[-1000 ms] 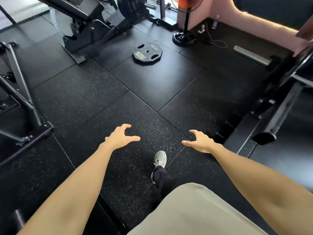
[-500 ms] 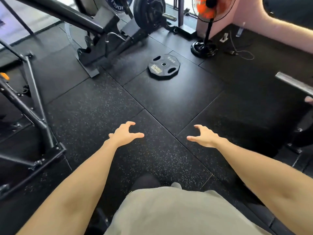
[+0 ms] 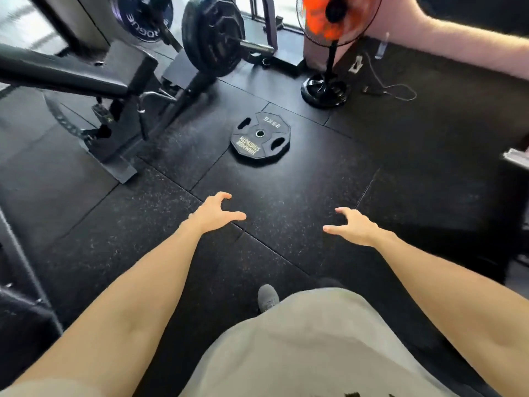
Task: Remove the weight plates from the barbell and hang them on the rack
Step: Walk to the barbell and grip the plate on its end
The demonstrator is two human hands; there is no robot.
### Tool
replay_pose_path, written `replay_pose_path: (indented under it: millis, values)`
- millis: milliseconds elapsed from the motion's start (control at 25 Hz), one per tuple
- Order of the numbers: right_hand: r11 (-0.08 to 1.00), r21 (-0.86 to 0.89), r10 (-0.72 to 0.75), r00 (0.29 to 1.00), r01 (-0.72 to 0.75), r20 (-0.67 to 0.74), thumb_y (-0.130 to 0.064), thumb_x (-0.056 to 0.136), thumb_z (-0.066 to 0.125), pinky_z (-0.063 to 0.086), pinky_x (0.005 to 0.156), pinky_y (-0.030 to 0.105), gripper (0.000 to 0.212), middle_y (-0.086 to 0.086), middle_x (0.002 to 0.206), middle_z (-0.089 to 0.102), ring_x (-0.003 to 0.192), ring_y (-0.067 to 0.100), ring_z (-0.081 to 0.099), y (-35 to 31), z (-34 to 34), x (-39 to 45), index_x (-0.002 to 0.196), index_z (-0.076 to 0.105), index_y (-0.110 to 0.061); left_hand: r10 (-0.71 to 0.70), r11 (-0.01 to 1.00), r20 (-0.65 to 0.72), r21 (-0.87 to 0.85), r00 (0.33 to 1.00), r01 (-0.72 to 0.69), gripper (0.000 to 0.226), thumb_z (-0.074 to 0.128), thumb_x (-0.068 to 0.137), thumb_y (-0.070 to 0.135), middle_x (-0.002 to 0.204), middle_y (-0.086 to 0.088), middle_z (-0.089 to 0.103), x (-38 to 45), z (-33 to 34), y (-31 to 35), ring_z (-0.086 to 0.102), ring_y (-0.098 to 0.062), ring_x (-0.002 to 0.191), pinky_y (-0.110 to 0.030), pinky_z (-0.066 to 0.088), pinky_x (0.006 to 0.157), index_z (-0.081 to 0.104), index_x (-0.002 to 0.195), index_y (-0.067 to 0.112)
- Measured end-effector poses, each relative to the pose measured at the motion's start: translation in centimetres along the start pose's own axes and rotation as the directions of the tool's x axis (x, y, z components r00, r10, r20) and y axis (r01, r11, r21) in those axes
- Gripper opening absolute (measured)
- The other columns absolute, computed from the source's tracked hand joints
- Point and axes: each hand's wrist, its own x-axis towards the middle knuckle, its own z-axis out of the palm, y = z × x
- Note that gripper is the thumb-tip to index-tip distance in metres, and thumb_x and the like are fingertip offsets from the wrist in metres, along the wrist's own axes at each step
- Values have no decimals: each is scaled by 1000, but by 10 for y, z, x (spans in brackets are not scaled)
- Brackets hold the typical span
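Your left hand (image 3: 213, 213) and right hand (image 3: 353, 227) hover empty, fingers spread and curled, near the weight plate (image 3: 260, 138) lying flat on the floor (image 3: 300, 196).

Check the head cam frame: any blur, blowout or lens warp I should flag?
Head view: motion blur smears the far gear, the bench and the orange fan; window light blows out the top left corner; wide-angle warp bows the edges. The floor plate stays readable, its lettering legible. Left hand and right hand are sharp, both open.
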Motion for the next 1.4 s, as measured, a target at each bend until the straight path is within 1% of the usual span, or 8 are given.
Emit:
replay_pose_path:
  millis: [520,760,960,1080,1200,1280,1320,1400]
  values:
    - [979,153,151,985,-138,-81,-66,80,62,28,110,54,86,6,156,30,138,33,37,-95,-197,257,151,27,-31,157,979,81,118,984,-166,97,67,56,75,150,2,38,331,-170,162,42,-24,134,-56,29,112,37,140,38]
    - [965,198,195,974,-170,-112,-65,79,63,30,111,55,86,4,157,30,138,34,38,-134,-294,347,151,27,-33,238,956,132,143,962,-256,96,71,57,74,147,-1,40,456,-233,254,49,-20,122,-50,36,108,39,139,35]
    - [913,335,302,939,-233,-168,-65,78,64,31,108,51,88,3,154,35,135,32,41,-151,-347,412,151,27,-33,309,912,200,216,930,-349,95,71,54,75,142,-1,45,575,-276,332,53,-21,117,-48,41,105,40,135,38]
    - [863,428,391,893,-269,-225,-64,79,64,30,108,51,86,2,154,35,135,31,41,-153,-372,434,150,28,-33,367,858,290,261,884,-442,97,72,53,75,145,-2,41,637,-290,392,46,-14,106,-36,40,95,40,136,37]
    - [773,543,521,817,-328,-248,-65,79,63,27,108,51,85,2,155,33,136,31,39,-142,-392,434,150,28,-33,451,759,399,300,799,-578,98,72,51,75,141,-7,46,678,-280,468,51,-14,91,-39,45,90,43,136,36]
    - [703,611,603,761,-365,-239,-67,78,61,27,108,51,85,1,155,31,135,32,39,-126,-398,427,149,28,-34,489,690,487,291,724,-662,93,77,57,66,134,-22,52,693,-259,520,56,-16,72,-40,51,79,45,136,30]
    - [660,651,646,727,-376,-234,-68,78,60,27,108,51,85,1,156,31,136,32,38,-115,-400,424,149,27,-35,496,654,525,298,692,-695,90,79,60,62,133,-24,52,700,-245,546,61,-18,76,-40,51,78,45,137,29]
    - [563,736,722,656,-375,-218,-71,77,58,27,110,53,86,0,157,29,137,32,38,-93,-401,413,149,26,-38,487,581,587,335,647,-742,88,78,63,64,141,-12,45,706,-212,593,57,-25,112,-42,46,95,43,138,33]
